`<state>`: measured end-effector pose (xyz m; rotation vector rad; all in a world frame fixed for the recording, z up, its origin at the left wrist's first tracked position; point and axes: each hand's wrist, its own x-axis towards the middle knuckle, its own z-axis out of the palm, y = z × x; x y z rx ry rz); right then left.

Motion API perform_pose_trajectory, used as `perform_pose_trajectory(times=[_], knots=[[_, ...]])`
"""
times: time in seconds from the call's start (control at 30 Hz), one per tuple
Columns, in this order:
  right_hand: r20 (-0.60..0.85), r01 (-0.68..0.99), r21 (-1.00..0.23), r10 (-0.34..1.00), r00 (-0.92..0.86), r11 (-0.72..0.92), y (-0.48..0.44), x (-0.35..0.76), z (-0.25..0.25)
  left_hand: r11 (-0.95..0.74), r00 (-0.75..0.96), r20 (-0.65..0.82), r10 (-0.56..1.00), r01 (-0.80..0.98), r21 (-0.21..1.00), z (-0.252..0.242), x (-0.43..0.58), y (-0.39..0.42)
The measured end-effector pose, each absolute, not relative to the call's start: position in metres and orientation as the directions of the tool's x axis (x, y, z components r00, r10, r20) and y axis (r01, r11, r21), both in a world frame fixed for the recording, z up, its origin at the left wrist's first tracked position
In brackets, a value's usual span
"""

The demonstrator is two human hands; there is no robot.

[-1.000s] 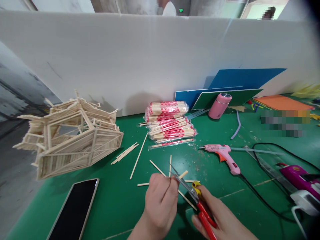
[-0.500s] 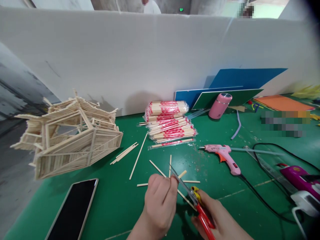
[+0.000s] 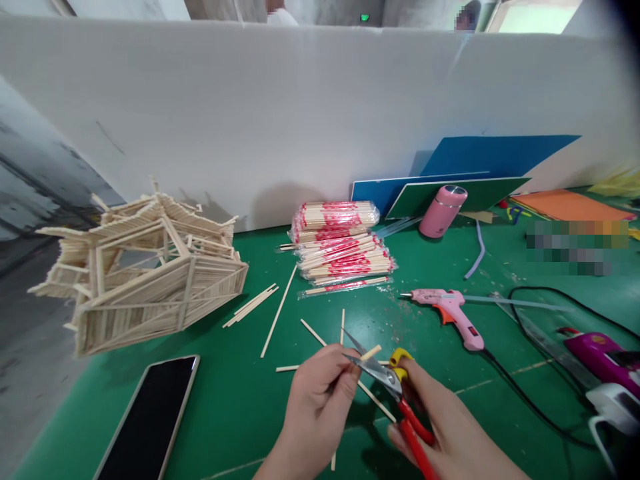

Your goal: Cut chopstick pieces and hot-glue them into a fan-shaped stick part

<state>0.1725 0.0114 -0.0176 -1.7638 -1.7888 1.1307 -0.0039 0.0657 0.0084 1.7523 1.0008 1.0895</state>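
My left hand (image 3: 323, 393) pinches a short wooden stick (image 3: 371, 353), its end poking out past the fingertips. The red-handled scissors (image 3: 383, 377), with a yellow part near the pivot, are in my right hand (image 3: 445, 420). Their blades are spread, with the stick lying between or across them beside my left fingers. Under and around my hands several loose chopsticks (image 3: 377, 401) lie crossed on the green table (image 3: 240, 400). More thin sticks (image 3: 250, 305) lie to the left, some side by side.
A house-like stick model (image 3: 160, 280) stands left, behind a phone (image 3: 150, 420). Wrapped chopstick packs (image 3: 343, 253) are piled against the white partition (image 3: 200, 107). To the right are a pink bottle (image 3: 443, 211), a pink glue gun (image 3: 457, 313) with its cord, and a purple device (image 3: 600, 357).
The scissor blades have opened wider and come to the stick's end by my left fingers. My left hand has turned, showing its thumb and more of the pinch.
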Motion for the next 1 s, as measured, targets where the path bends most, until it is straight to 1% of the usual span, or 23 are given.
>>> perform_pose_trajectory(times=[0.1, 0.2, 0.3, 0.4, 0.57, 0.8, 1.0], knots=[[-0.273, 0.653, -0.749, 0.950, -0.153, -0.110, 0.013, 0.175, -0.018, -0.175, 0.334, 0.151, 0.930, 0.043, 0.984, 0.003, -0.005, 0.068], [-0.280, 0.657, -0.744, 0.950, -0.140, -0.123, 0.014, 0.178, -0.017, 0.076, 0.368, -0.015, 0.930, -0.151, 0.986, -0.003, -0.005, 0.067], [-0.259, 0.657, -0.746, 0.957, -0.130, -0.113, 0.014, 0.181, -0.018, 0.301, 0.405, -0.154, 0.901, -0.329, 0.895, -0.005, -0.003, 0.067], [-0.241, 0.652, -0.753, 0.960, -0.141, -0.093, 0.013, 0.185, -0.020, 0.433, 0.445, -0.226, 0.867, -0.445, 0.784, -0.002, -0.001, 0.067], [-0.188, 0.641, -0.766, 0.970, -0.154, -0.047, 0.014, 0.187, -0.017, 0.513, 0.482, -0.265, 0.835, -0.511, 0.689, 0.000, 0.001, 0.068], [-0.191, 0.644, -0.764, 0.963, -0.188, -0.026, 0.021, 0.185, -0.007, 0.594, 0.538, -0.299, 0.788, -0.539, 0.597, -0.002, 0.003, 0.068], [-0.262, 0.595, -0.801, 0.934, -0.241, -0.072, 0.019, 0.181, -0.006, 0.633, 0.576, -0.310, 0.756, -0.524, 0.569, -0.001, 0.001, 0.069]])
